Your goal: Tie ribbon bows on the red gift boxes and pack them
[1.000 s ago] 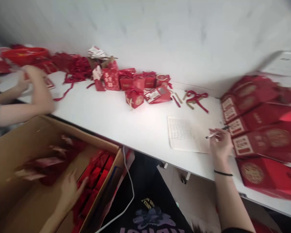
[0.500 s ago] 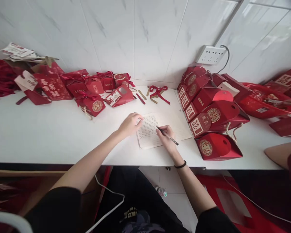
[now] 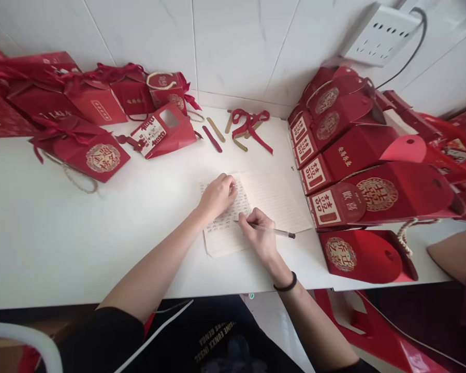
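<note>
A sheet of lined paper (image 3: 272, 199) covered in small writing lies on the white table (image 3: 62, 238). My left hand (image 3: 217, 196) rests on its left part with the fingers curled, pressing it down. My right hand (image 3: 258, 235) grips a pen (image 3: 275, 232) whose tip touches the paper near the middle. A black band circles my right wrist.
Red gift boxes (image 3: 353, 155) are stacked in a row right of the paper, more red boxes and bags (image 3: 89, 155) lie at the back left. Red ribbons and gold strips (image 3: 248, 124) sit by the wall. Another person's arm (image 3: 450, 251) shows at the right edge. A power socket (image 3: 380, 31) hangs on the wall.
The view swung from the cardboard box to the paper and came closer. My left hand left the box and settled on the sheet. My right hand brought the pen tip to the writing.
</note>
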`<state>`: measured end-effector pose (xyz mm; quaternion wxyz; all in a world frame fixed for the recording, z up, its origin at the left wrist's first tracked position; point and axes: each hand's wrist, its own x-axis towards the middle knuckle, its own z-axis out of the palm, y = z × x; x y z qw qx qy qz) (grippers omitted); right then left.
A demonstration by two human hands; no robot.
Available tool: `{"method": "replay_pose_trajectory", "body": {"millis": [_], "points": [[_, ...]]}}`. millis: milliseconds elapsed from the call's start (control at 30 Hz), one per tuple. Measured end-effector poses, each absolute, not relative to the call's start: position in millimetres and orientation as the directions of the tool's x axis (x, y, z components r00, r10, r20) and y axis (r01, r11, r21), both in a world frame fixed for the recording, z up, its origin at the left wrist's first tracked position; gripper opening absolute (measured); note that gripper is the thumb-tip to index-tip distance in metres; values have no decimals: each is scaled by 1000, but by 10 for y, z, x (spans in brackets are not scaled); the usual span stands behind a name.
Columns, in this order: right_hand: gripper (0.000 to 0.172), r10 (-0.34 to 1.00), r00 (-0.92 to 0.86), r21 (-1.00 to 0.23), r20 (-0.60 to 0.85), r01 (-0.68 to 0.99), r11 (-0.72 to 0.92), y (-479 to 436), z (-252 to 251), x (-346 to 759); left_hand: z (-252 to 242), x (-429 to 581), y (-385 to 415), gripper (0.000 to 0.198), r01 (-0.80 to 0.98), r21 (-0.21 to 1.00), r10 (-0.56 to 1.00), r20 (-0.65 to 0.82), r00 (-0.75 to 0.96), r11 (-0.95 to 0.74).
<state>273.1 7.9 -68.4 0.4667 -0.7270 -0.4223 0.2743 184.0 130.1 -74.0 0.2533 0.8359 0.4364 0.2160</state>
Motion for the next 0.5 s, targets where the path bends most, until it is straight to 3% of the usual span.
{"method": "replay_pose_trajectory", "body": {"millis": [500], "points": [[36, 888, 457, -870, 54, 457, -183, 41, -684, 2730, -728, 1854, 1278, 7, 590, 639, 833, 150, 533, -493]]}}
